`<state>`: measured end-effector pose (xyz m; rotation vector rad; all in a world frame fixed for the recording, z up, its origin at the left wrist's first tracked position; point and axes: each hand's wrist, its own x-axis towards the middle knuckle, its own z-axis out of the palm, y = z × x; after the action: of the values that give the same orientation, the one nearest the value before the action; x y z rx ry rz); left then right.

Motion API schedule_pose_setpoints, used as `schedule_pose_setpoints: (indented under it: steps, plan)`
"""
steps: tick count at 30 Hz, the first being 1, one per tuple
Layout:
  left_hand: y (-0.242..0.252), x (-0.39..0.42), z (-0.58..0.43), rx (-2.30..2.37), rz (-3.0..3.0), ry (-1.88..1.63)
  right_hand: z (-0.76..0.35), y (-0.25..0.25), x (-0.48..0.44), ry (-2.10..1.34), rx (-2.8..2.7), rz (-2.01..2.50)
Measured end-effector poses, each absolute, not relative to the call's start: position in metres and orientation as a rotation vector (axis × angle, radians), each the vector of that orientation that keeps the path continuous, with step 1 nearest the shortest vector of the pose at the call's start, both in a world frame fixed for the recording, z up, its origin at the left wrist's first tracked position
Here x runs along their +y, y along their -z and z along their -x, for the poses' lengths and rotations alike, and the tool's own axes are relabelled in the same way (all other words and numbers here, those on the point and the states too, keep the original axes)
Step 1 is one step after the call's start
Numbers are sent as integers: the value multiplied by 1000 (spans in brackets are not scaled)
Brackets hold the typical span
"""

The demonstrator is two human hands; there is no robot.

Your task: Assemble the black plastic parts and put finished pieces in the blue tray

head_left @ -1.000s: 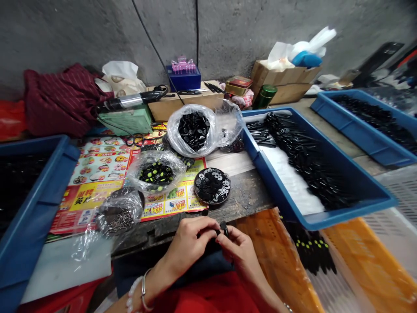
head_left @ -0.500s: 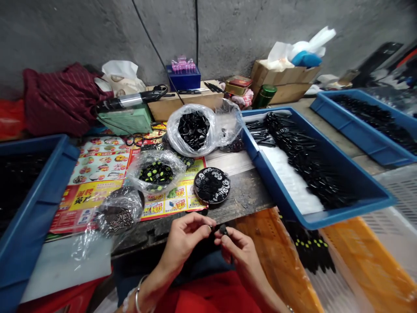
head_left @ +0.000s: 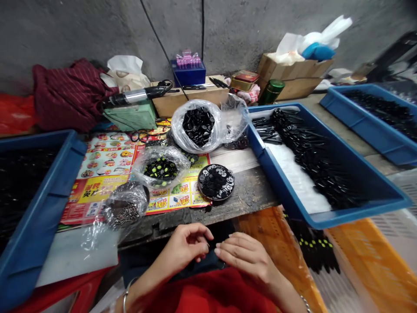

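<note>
Left hand [head_left: 189, 245] near right hand [head_left: 249, 256] — black discs [head_left: 215, 181] beyond.

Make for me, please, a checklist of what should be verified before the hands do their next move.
1. Hands clear of each other: ok; a gap separates the left hand and the right hand.
2. Left hand's hold: cannot tell; its curled fingers may hide a small part.
3. Right hand's hold: cannot tell; its palm is hidden.
4. Round dish stocked: ok; flat black pieces lie inside.
5. Metal screws accessible: ok; their clear plastic bag is open.
</note>
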<state>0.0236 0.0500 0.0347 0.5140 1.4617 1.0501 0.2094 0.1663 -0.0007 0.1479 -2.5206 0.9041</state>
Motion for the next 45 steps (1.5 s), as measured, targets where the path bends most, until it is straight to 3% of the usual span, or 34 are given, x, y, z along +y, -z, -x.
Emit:
schedule_pose_setpoints:
  steps: [11, 28, 34, 45]
  plan:
    - [-33, 47, -24, 1407, -465, -1014, -208, -1, 162, -909, -2516, -166]
    - [-36, 51, -30, 1413, -396, -1247, -210, 11, 157, -1131, -2428, -33]
    - [-32, 47, -31, 1518, -497, -1284, -208, 4, 144, -1307, -2235, 329]
    - [-26, 34, -41, 1869, -960, -1236, -207, -2, 129, -1059, -2193, 480]
